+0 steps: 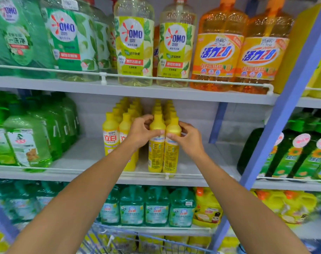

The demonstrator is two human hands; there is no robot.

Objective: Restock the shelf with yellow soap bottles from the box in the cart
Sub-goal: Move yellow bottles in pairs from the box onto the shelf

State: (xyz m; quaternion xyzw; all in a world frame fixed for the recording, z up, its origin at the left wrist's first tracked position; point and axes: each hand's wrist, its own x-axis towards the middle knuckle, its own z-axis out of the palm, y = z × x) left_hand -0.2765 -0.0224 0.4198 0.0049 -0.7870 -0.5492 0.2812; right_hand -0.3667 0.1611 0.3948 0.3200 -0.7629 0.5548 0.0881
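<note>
Scene: A person restocks the middle shelf (pixel 192 176) of a shop rack, both arms reaching in from a cart (pixel 108 239) whose wire rim shows at the bottom of the view.
Left hand: The left hand (pixel 140 132) grasps the shoulder of a yellow soap bottle (pixel 156 151) standing at the shelf's front edge, thumb across the label, fingers curled behind the neck.
Right hand: The right hand (pixel 188 138) grips the neighbouring bottle (pixel 171 153) the same way; the two bottles stand upright, touching side by side.
Position: Both bottles sit just behind the white front rail (pixel 183 174), heading two rows of yellow bottles (pixel 130 109) that run to the back of the shelf.
Labels: The two held bottles show their backs, while those to the left face out.
Doing it well: Judging from this, each bottle wants turning so its front label faces the aisle, kept upright and snug against its row, bases fully behind the rail before letting go.
Box: Not clearly visible inside the cart.
</note>
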